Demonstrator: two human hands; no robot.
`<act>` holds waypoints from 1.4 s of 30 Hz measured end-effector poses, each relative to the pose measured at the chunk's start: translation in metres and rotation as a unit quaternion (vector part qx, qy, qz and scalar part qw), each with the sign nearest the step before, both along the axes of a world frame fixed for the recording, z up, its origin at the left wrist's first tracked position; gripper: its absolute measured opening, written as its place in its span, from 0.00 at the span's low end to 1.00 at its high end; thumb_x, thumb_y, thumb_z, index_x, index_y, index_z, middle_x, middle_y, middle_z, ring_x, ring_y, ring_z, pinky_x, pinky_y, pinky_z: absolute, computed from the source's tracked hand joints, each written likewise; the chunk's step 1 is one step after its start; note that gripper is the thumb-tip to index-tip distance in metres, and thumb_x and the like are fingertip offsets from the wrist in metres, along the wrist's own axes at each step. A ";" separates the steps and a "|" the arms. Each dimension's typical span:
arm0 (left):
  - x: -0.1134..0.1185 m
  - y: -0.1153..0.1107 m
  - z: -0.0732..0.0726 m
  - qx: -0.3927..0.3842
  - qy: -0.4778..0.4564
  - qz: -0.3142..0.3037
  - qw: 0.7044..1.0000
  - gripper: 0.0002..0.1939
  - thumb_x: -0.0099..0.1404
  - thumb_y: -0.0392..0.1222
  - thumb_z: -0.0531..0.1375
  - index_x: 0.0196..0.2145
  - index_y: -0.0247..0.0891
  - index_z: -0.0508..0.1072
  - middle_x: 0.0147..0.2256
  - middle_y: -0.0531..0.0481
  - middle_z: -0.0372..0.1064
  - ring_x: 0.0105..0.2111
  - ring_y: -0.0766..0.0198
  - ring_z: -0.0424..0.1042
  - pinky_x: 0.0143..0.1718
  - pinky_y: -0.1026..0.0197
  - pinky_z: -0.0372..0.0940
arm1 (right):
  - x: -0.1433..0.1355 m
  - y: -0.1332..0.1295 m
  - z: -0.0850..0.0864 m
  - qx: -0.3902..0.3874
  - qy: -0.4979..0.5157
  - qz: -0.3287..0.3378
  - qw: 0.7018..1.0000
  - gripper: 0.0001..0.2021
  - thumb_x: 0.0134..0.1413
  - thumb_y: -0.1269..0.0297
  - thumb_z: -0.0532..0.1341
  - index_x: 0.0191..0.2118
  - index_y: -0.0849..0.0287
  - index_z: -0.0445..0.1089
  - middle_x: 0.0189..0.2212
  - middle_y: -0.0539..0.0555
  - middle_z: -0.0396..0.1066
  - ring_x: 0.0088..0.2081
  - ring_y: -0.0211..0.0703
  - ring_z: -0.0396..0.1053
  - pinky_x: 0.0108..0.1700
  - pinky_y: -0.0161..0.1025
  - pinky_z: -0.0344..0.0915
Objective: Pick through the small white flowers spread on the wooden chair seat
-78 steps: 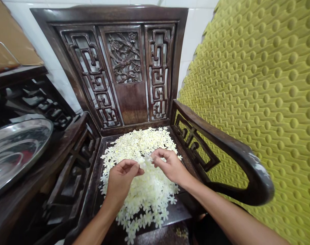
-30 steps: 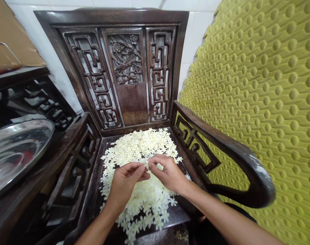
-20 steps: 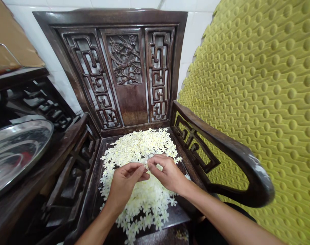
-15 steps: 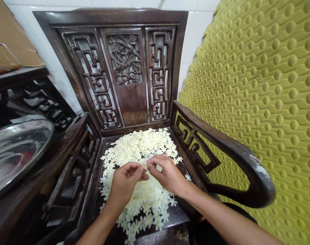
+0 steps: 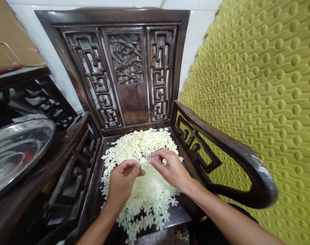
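Many small white flowers (image 5: pixel 142 211) with pale yellow centres are heaped over the dark wooden seat of a carved chair (image 5: pixel 133 105). Above the heap, my left hand (image 5: pixel 125 178) is closed in a pinch, with a white flower (image 5: pixel 143 161) at its fingertips. To its right, my right hand (image 5: pixel 170 168) hovers with thumb and forefinger apart, and I see nothing between them. The two hands face each other a short distance apart. My left fingertips partly hide what they grip.
A curved armrest (image 5: pixel 228 139) bounds the seat on the right, beside a bumpy yellow-green foam sheet (image 5: pixel 277 85). At left, a round shiny metal tray (image 5: pixel 46 136) rests by the other armrest (image 5: pixel 68 144). White tiles (image 5: pixel 195 34) stand behind the chair.
My right hand has drawn away from my left fingertips, slightly up and right, and its thumb and forefinger have parted. My left hand stays almost in place, still pinched.
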State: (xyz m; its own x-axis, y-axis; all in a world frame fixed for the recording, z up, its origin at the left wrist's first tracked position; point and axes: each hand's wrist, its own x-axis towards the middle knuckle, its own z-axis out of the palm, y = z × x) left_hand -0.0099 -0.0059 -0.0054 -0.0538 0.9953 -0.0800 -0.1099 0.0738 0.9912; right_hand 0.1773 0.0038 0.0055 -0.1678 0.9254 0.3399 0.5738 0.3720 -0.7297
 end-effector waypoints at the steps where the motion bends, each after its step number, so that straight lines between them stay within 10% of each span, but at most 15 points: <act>1: 0.000 0.000 -0.001 0.000 0.000 -0.007 1.000 0.08 0.57 0.41 0.68 0.29 0.35 0.76 0.23 0.52 0.76 0.26 0.63 0.77 0.34 0.62 0.75 | -0.003 -0.003 0.002 -0.005 0.010 0.017 1.000 0.03 0.62 0.64 0.63 0.38 0.56 0.73 0.31 0.49 0.73 0.35 0.40 0.69 0.40 0.38 0.61; 31: 0.000 -0.007 0.007 -0.024 -0.022 -0.111 0.993 0.10 0.60 0.45 0.67 0.33 0.35 0.80 0.29 0.47 0.79 0.30 0.60 0.78 0.40 0.56 0.75 | -0.011 -0.007 -0.001 -0.009 0.039 0.075 0.996 0.11 0.65 0.69 0.56 0.30 0.57 0.70 0.27 0.48 0.71 0.32 0.39 0.67 0.40 0.37 0.61; 42: -0.001 -0.003 0.005 -0.005 0.011 -0.018 1.000 0.06 0.57 0.40 0.66 0.28 0.35 0.74 0.21 0.53 0.75 0.24 0.63 0.77 0.33 0.60 0.75 | -0.003 0.002 -0.010 0.023 -0.096 -0.027 0.995 0.10 0.59 0.75 0.57 0.27 0.58 0.65 0.25 0.47 0.69 0.29 0.38 0.65 0.41 0.39 0.54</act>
State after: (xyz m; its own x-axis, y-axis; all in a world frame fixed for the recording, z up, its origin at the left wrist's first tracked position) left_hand -0.0110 -0.0087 0.0000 -0.0193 0.9959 -0.0888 -0.0861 0.0868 0.9925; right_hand 0.1747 0.0062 -0.0044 -0.1842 0.9193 0.3478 0.7207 0.3669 -0.5881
